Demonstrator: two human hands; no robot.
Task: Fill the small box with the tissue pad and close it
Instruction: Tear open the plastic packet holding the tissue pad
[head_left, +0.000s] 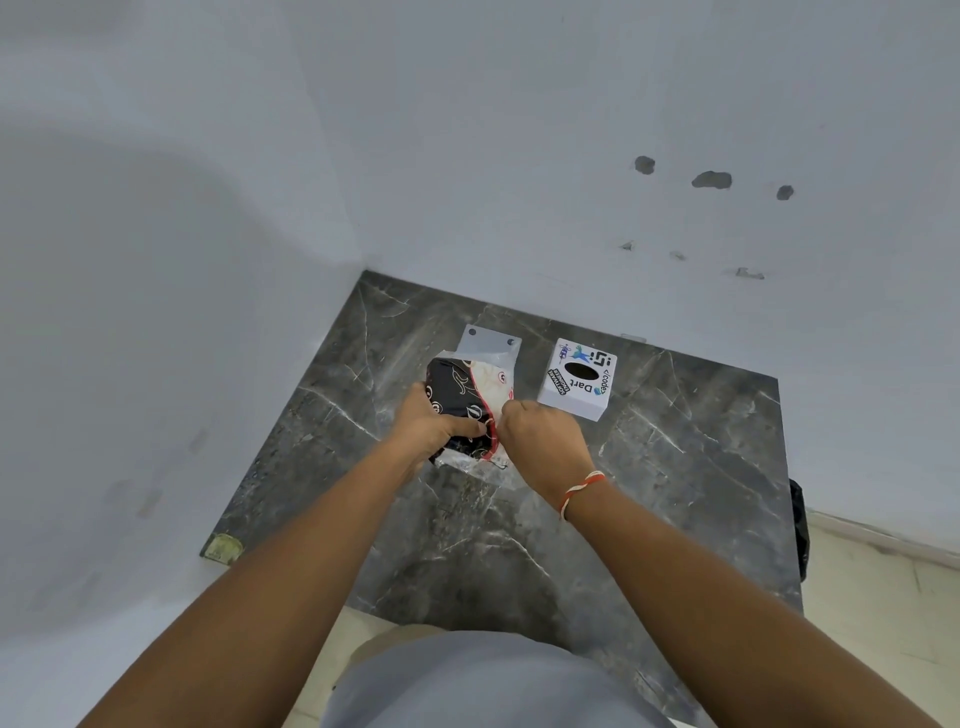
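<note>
A person standing at a dark marble worktop (675, 467) grips a plastic-wrapped tissue pack (470, 410) in both hands. The left hand (431, 428) wraps around the pack's near left side, fingers curled over the black-patterned wrapper, while the right hand (540, 436) is clenched tight against the pack's near right edge, pinching the wrapper where its red-trimmed seam meets the cream-coloured part. A red and white thread band (579, 491) circles the right wrist. The pack sits between the two hands, its far end reaching away from the person and its clear plastic tail spilling out beneath the hands on the near side.

Just beyond the pack, a flat white lid (485, 340) with two small dark dots lies on the worktop, partly covered by the pack. To the right of the hands, near but apart from them, stands the small white box (576, 387), decorated with stickers and showing an oval opening on its upper face. The worktop fits into a corner of pale walls (519, 156), the right-hand one pitted with several dark holes.
</note>
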